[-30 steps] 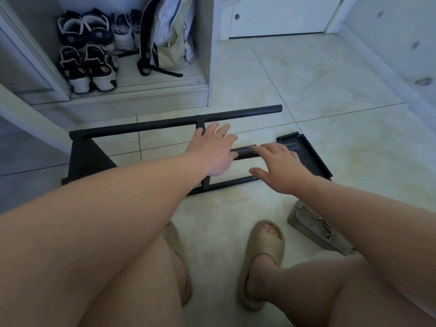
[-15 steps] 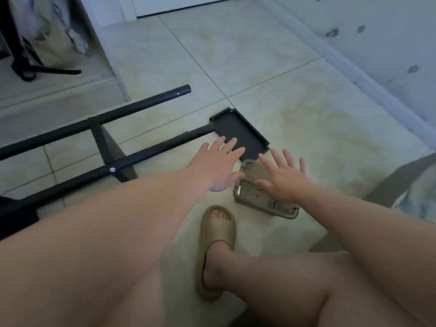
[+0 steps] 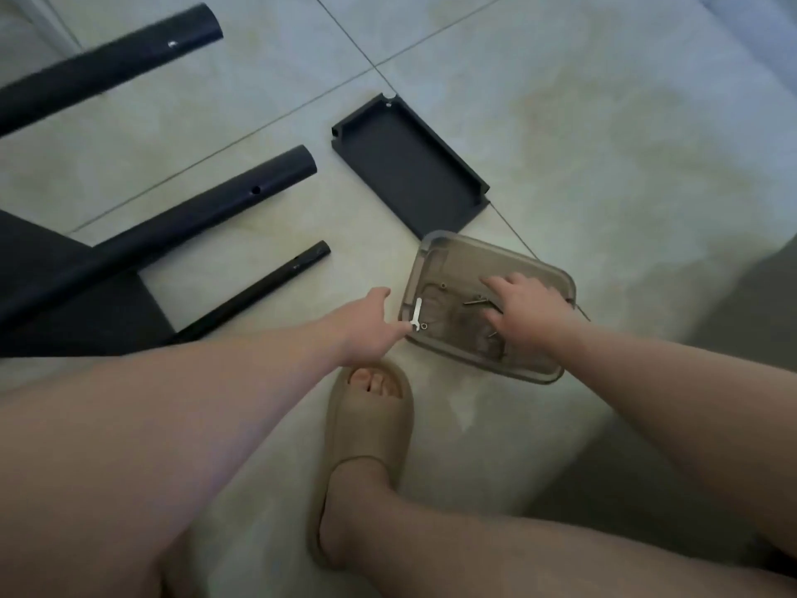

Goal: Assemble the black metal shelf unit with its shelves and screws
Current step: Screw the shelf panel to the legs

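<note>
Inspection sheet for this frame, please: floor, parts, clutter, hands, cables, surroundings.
Surface: tiled floor, stained.
Job's things: three black tubes of the frame; shelf lying apart; clear tray holding screws and a wrench.
Clutter: nothing seen.
Grips: left hand open at the tray's rim; right hand flat inside the tray.
Cables: nothing seen.
Surroundings: sandal beside the tray.

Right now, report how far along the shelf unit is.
Done: one black panel appears joined to the poles. In hand: right hand reaches among screws in the clear tray, left hand at its rim. To do: the loose shelf lies unattached.
</note>
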`<state>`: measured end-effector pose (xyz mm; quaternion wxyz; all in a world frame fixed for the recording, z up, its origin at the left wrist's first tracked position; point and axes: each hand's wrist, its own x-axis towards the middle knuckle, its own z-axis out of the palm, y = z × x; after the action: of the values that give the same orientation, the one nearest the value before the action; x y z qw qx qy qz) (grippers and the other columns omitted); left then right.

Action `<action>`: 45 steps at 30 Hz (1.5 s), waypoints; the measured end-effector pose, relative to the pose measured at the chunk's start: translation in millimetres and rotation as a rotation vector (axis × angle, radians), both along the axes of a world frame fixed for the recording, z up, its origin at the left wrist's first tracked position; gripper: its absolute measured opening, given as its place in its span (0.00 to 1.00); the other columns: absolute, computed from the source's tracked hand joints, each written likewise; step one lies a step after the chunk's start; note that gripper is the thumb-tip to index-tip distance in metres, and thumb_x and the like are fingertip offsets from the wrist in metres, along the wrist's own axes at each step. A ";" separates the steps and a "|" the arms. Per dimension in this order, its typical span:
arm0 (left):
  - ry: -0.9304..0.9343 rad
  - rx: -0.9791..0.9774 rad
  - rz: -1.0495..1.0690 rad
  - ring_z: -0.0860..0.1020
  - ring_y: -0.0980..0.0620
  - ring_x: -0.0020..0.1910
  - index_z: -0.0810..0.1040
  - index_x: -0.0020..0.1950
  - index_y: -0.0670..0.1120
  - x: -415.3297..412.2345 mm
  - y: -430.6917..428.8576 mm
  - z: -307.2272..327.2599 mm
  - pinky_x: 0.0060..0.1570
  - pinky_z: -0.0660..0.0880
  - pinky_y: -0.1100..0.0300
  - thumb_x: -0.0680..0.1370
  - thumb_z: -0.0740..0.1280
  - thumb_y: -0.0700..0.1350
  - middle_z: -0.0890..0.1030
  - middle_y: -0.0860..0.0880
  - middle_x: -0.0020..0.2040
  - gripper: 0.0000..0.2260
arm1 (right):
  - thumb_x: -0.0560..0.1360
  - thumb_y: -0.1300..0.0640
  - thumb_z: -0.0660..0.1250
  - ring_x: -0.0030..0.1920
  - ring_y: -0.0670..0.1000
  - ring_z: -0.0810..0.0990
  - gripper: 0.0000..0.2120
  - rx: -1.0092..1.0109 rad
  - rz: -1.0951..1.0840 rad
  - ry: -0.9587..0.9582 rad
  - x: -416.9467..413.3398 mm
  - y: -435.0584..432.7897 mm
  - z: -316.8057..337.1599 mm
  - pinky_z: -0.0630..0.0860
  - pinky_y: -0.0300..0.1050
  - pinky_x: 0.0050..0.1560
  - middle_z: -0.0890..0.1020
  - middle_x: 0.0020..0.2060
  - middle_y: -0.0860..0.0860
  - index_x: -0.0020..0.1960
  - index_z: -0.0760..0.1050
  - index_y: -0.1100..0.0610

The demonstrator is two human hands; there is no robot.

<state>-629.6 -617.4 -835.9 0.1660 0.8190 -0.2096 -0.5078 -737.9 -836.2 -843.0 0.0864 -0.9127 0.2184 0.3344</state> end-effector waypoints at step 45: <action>0.091 -0.225 0.200 0.78 0.41 0.63 0.73 0.71 0.46 -3.3 -18.9 -30.7 0.53 0.69 0.59 0.84 0.60 0.52 0.80 0.44 0.64 0.18 | 0.81 0.63 0.59 0.56 0.66 0.79 0.08 -0.027 0.009 -0.123 27.5 17.7 -96.4 0.70 0.51 0.46 0.78 0.57 0.62 0.60 0.72 0.62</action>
<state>-632.9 -636.3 -866.6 0.3160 0.7880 -0.1748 -0.4987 -710.4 -818.5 -939.4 0.0859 -0.9335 0.2132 0.2753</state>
